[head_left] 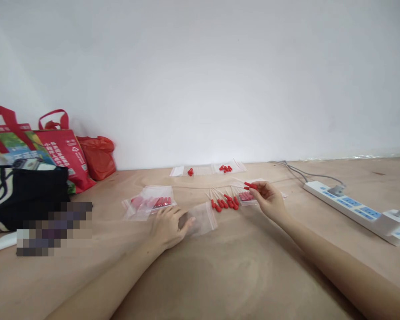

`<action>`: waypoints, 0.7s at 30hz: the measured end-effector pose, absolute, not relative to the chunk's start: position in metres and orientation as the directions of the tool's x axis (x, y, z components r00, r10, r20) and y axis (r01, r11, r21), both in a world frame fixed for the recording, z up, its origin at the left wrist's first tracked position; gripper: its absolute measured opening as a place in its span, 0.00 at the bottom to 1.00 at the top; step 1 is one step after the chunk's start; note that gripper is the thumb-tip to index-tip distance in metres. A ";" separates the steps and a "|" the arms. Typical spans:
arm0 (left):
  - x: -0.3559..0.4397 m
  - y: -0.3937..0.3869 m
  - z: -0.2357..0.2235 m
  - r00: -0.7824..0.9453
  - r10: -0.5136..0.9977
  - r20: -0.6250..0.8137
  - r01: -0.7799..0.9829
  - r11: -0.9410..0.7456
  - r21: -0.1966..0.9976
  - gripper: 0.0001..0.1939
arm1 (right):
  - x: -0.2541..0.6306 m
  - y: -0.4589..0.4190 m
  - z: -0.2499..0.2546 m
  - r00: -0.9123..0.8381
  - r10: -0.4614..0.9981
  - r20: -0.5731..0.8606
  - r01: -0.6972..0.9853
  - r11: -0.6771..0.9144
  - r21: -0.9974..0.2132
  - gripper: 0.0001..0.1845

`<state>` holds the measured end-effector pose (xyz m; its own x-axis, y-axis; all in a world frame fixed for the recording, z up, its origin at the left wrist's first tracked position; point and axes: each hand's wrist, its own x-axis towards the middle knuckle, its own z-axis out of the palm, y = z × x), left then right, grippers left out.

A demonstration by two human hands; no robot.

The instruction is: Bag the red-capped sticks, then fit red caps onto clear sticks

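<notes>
the right hand point(268, 200) pinches a few red-capped droppers point(251, 185) in its fingertips, just past the loose pile of droppers point(224, 202) on the counter point(220, 275), and the thin glass ends could slip out or snap if the pinch gets loose or too hard. the left hand point(169, 227) lies flat with fingers pressed down on an empty clear bag point(203, 218), on the near side of that pile. if the bag's mouth stays shut or slides, the droppers could poke it, miss it, and roll into the pile.
</notes>
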<state>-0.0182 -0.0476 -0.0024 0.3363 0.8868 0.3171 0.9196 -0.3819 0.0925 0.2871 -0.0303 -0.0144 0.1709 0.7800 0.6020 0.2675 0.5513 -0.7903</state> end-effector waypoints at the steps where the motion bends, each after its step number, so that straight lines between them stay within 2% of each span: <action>1: -0.016 -0.046 -0.002 0.316 0.879 0.357 0.919 -0.378 0.116 0.19 | 0.289 -0.028 -0.017 0.171 0.751 0.637 0.352 0.558 -0.752 0.13; 5: -0.013 -0.035 -0.003 0.268 0.882 0.388 0.891 -0.380 0.249 0.12 | 0.284 -0.025 -0.029 -0.047 0.688 0.724 0.660 0.565 -0.495 0.09; 10: -0.014 -0.028 -0.006 0.252 0.936 0.244 0.870 -0.330 0.366 0.10 | 0.275 -0.025 -0.041 -0.273 0.646 0.713 0.774 0.587 -0.235 0.13; 13: -0.014 -0.030 -0.005 0.236 0.941 0.241 0.852 -0.320 0.415 0.10 | 0.275 -0.026 -0.041 -0.326 0.646 0.690 0.802 0.575 -0.159 0.15; 16: -0.022 -0.027 0.002 0.086 0.940 0.330 0.857 -0.239 0.456 0.10 | 0.277 -0.029 -0.038 -0.346 0.667 0.660 0.824 0.552 -0.125 0.15; 19: -0.039 -0.017 0.014 -0.170 0.911 0.377 0.877 -0.035 0.480 0.10 | 0.278 -0.032 -0.036 -0.344 0.689 0.638 0.838 0.532 -0.123 0.16; 21: -0.053 -0.009 0.022 -0.324 0.885 0.335 0.868 0.137 0.477 0.11 | 0.277 -0.033 -0.035 -0.336 0.691 0.640 0.840 0.527 -0.128 0.16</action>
<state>-0.0534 -0.0086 0.0219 -0.3238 0.8848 0.3352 0.8683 0.1373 0.4766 0.2772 -0.0325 -0.0351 -0.3358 0.6911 0.6400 0.8403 0.5268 -0.1280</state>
